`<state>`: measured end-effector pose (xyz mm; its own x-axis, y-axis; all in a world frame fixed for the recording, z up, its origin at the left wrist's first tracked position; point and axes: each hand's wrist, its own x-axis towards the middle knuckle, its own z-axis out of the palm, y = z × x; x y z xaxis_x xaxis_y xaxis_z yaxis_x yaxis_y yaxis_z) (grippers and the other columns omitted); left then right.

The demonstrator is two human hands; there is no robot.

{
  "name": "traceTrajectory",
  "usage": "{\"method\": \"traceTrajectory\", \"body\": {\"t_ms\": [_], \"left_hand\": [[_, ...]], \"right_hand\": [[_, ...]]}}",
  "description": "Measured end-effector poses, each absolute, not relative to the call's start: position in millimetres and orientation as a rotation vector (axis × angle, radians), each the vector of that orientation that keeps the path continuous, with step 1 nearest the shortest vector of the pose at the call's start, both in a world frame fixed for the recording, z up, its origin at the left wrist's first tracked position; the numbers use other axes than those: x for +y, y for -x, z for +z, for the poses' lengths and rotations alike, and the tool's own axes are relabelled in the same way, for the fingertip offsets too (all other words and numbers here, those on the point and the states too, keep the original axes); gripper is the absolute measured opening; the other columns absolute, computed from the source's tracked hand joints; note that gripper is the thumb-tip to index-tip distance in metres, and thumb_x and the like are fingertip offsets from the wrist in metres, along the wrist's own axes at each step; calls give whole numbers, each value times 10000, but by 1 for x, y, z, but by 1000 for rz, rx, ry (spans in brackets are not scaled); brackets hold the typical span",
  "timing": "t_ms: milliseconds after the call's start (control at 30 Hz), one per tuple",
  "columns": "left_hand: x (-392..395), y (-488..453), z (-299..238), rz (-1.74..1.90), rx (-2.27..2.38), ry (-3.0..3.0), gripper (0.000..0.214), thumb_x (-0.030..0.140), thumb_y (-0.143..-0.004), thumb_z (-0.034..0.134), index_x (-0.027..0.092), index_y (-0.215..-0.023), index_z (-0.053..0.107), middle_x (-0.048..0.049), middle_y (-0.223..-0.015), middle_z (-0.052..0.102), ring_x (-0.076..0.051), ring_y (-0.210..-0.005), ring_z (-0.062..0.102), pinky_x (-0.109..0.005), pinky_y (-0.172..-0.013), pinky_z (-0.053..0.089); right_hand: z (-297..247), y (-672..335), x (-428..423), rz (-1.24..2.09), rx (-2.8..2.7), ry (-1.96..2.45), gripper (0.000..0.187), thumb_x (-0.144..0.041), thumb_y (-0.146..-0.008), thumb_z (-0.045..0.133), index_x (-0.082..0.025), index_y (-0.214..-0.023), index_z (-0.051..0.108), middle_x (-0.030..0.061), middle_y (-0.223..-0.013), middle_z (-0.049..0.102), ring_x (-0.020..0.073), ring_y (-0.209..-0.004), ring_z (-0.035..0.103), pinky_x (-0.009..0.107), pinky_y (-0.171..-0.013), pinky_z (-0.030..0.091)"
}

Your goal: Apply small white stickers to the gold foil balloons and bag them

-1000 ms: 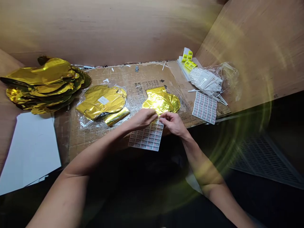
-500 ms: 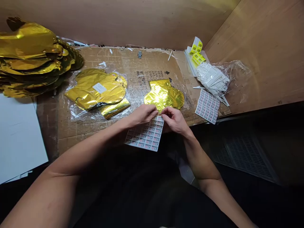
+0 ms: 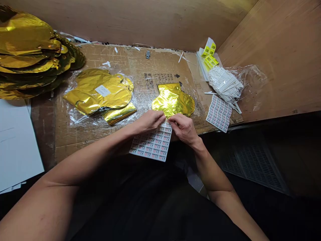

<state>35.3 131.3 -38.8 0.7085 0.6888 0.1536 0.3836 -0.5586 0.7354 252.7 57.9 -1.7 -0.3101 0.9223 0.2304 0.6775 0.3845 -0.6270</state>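
Note:
A white sheet of small CE-marked stickers [image 3: 151, 146] hangs at the cardboard's near edge, its top end between my hands. My left hand [image 3: 152, 119] is closed on the sheet's upper edge. Close beside it, my right hand [image 3: 183, 126] pinches at the sheet's top right corner; whether a single sticker is between those fingertips is too small to tell. Just beyond my fingers lies a folded gold foil balloon [image 3: 173, 98]. To the left, more gold foil balloons [image 3: 87, 90] lie in a clear plastic bag with a white label on top.
A tall pile of gold foil pieces [image 3: 27, 57] stands at the far left above white sheets [image 3: 17, 144]. On the right lie white plastic sticks [image 3: 224, 82], yellow barcode labels [image 3: 210, 61] and another sticker sheet [image 3: 219, 113]. Wooden walls [image 3: 281, 67] bound the back and right.
My right fingers have shifted slightly left, nearer the left hand at the sheet's top edge. The view has turned a little; the things on the table lie as before.

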Motion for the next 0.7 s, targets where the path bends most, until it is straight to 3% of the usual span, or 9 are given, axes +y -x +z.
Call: {"method": "traceTrajectory", "body": {"t_ms": [133, 333, 433, 567, 700], "left_hand": [[130, -35, -38, 595, 800, -2221, 311, 347, -1044, 466, 186, -828, 621, -29, -722, 629, -156, -647, 499, -290, -650, 368], [127, -37, -38, 616, 766, -2183, 297, 349, -1031, 468, 185, -821, 599, -17, -706, 595, -144, -634, 472, -284, -647, 361], [127, -37, -37, 624, 771, -2156, 298, 355, -1018, 467, 189, -793, 569, 7, -665, 535, -134, -610, 427, -282, -629, 336], [127, -36, -35, 628, 777, -2118, 301, 359, -1017, 464, 185, -798, 576, 17, -661, 527, -129, -608, 429, -277, -624, 336], [126, -35, -32, 631, 796, -2078, 306, 357, -1015, 468, 179, -799, 593, 17, -664, 541, -128, -618, 434, -275, -629, 345]], "right_hand": [[0, -254, 58, 650, -2011, 1392, 159, -329, -1030, 633, -226, -1093, 736, 77, -995, 751, 233, -899, 687, 376, -860, 539], [2, -255, 60, 721, -2057, 1410, 106, -273, -1002, 611, -231, -935, 680, 40, -895, 719, 202, -823, 652, 346, -813, 511], [-1, -255, 58, 655, -2068, 1401, 96, -286, -1014, 597, -230, -970, 662, 40, -883, 693, 195, -788, 621, 339, -785, 505], [-3, -256, 59, 590, -2105, 1344, 166, -284, -1054, 576, -232, -1156, 696, 70, -1014, 737, 216, -908, 678, 360, -871, 539], [-6, -257, 60, 415, -2213, 1282, 213, -275, -1075, 546, -258, -1100, 756, 101, -1044, 730, 239, -965, 675, 389, -900, 560]]}}
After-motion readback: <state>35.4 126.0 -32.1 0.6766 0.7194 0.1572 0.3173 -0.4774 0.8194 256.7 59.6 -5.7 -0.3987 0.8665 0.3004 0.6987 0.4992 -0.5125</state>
